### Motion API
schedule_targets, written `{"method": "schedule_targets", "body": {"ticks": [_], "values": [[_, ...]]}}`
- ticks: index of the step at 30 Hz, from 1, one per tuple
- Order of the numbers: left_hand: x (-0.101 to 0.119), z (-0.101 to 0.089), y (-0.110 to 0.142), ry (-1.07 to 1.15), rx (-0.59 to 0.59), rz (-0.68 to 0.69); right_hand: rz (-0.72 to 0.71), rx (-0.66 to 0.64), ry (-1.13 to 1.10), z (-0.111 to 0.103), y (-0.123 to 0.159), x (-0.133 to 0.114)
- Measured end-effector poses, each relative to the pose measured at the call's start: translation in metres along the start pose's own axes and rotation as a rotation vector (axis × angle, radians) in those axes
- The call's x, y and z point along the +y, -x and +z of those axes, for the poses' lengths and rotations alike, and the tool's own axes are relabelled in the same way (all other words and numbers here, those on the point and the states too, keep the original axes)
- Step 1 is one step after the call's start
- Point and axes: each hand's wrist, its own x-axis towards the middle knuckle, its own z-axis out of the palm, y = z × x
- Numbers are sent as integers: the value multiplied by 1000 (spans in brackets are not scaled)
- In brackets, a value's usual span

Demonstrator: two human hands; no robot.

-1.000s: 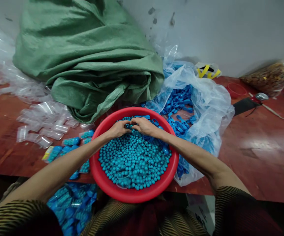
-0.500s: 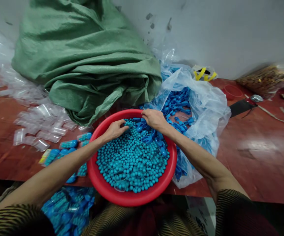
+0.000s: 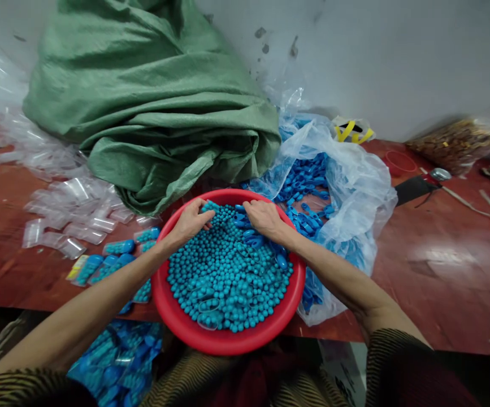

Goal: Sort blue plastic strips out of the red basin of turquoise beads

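Note:
A red plastic basin (image 3: 228, 345) full of turquoise beads (image 3: 223, 277) sits in front of me. My left hand (image 3: 191, 221) is over its far left side, fingers curled round what looks like a clear tube of beads (image 3: 209, 207), mostly hidden by the hand. At the far right of the basin, my right hand (image 3: 264, 217) is closed among blue plastic caps (image 3: 253, 239) heaped on the beads. Its fingertips are pinched beside the blue pieces, and what they grip is hidden. Several empty clear tubes lie half sunk in the beads.
Filled tubes with blue caps (image 3: 108, 265) and loose clear tubes (image 3: 75, 212) lie left on the red table (image 3: 431, 282). Behind is a green sack (image 3: 164, 102). Right of the basin stands a plastic bag (image 3: 355, 175) of blue caps, then a dark blade (image 3: 414, 189). Filled tubes (image 3: 115, 362) are piled below the table.
My left hand has moved slightly left and up, and turquoise beads now show at its fingertips. My right hand has dropped from the basin's rim to the blue caps.

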Motion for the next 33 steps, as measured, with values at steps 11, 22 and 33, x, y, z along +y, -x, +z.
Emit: {"method": "schedule_targets", "body": {"ticks": [11,22,33], "values": [[8,20,33,261,-208,-40,-101,109,-1018,-13,-3,-23],[8,4,54,368,-214,-214,132,150,-169,-16,-3,-9],[3,3,54,416,-227,-166,171,-154,83,-28,26,16]]}}
